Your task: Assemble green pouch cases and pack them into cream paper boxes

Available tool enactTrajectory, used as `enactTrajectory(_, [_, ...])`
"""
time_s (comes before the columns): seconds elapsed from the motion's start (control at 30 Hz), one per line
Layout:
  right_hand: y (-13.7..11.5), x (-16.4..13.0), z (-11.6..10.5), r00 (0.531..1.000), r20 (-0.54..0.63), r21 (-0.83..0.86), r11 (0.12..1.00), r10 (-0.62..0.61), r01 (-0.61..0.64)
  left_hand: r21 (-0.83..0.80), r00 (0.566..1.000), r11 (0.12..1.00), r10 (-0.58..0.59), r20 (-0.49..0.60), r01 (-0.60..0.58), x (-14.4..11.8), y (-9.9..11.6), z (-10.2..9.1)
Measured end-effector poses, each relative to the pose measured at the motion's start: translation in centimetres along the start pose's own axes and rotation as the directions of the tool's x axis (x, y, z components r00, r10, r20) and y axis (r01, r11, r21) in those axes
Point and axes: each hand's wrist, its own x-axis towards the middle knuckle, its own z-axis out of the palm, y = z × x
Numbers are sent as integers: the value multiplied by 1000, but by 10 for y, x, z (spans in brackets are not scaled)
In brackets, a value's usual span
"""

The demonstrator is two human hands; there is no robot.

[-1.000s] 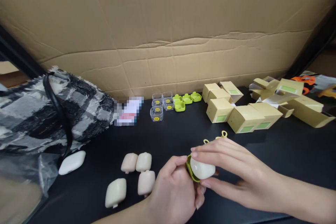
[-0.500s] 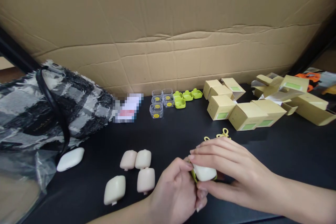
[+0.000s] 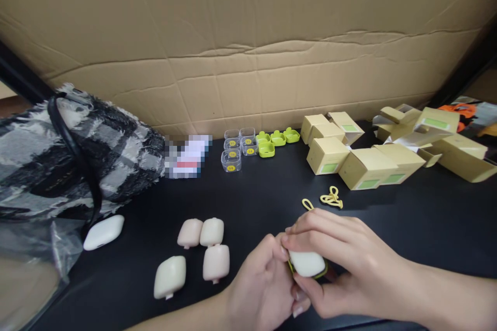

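Between both hands is a small white rounded case (image 3: 308, 264) with a yellow-green rim around its edge. My left hand (image 3: 264, 284) grips it from the left, thumb at its upper corner and fingers curled below. My right hand (image 3: 345, 258) covers it from the right, fingers over the top and thumb at the near edge. Part of the case is hidden by the fingers. Just beyond the right hand lie pale yellow cord loops (image 3: 332, 197). Left of the hands rest several rounded cases, among them a pink one (image 3: 216, 262) and a cream one (image 3: 170, 276).
Clear plastic cups (image 3: 231, 160) and lime-green trays (image 3: 266, 149) stand near the cardboard wall (image 3: 248, 51). Several yellow boxes (image 3: 328, 156) sit at the back right, with opened boxes (image 3: 435, 121) beyond. At left are a plaid bag (image 3: 116, 150) and a white case (image 3: 104, 232).
Both hands have shifted slightly toward me with the white case, and more of its white top shows. The yellow cord loops beyond the right hand are now more visible.
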Motion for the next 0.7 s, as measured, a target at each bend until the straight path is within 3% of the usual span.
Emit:
enactTrajectory(0.3, [3,-3,-6,990,110,37,995,92,-97,-9,996,997,72,48,-72,1,0,-1])
enactTrajectory(0.4, [2,-3,-11,988,118,45,993,101,-107,154,991,980,132,-11,-129,-3,3,5])
enactTrajectory(0.53, [4,2,-24,989,73,183,973,127,-138,390,969,903,230,-87,-179,-8,6,4])
enactTrajectory(0.7, [10,5,-34,992,128,151,988,9,-29,516,921,787,389,9,-338,-9,4,-5])
